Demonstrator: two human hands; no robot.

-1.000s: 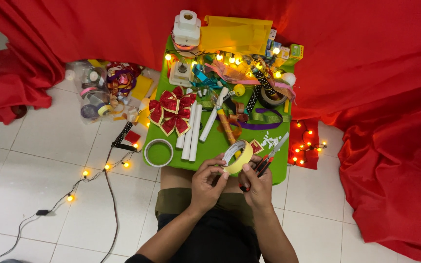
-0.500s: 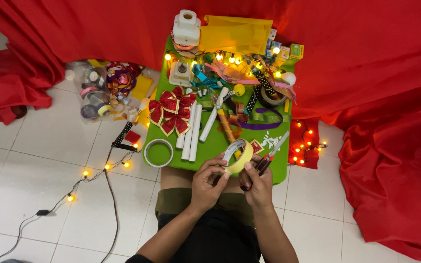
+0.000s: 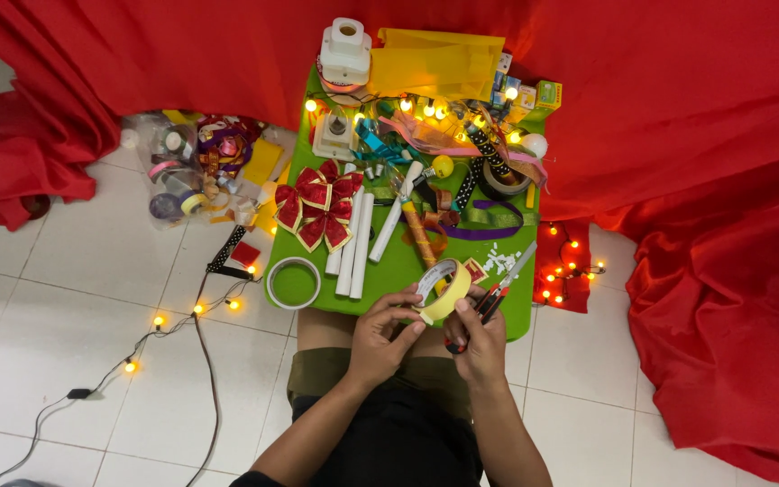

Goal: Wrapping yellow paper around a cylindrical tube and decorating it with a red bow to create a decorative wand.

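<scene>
My left hand grips a yellow roll of tape over the near edge of the small green table. My right hand is at the roll's right side and holds red-handled scissors, blades pointing away up-right. Both hands meet at the tape, just above my lap. A red-and-gold bow and several white sticks lie on the table to the left of my hands.
A white tape ring sits at the table's near left corner. Ribbons, a white dispenser and yellow paper crowd the far side. Lit string lights trail across the tiled floor at left. Red cloth surrounds the area.
My hands and the tape roll have shifted only slightly; the fingers have adjusted on the roll. Nothing else has moved.
</scene>
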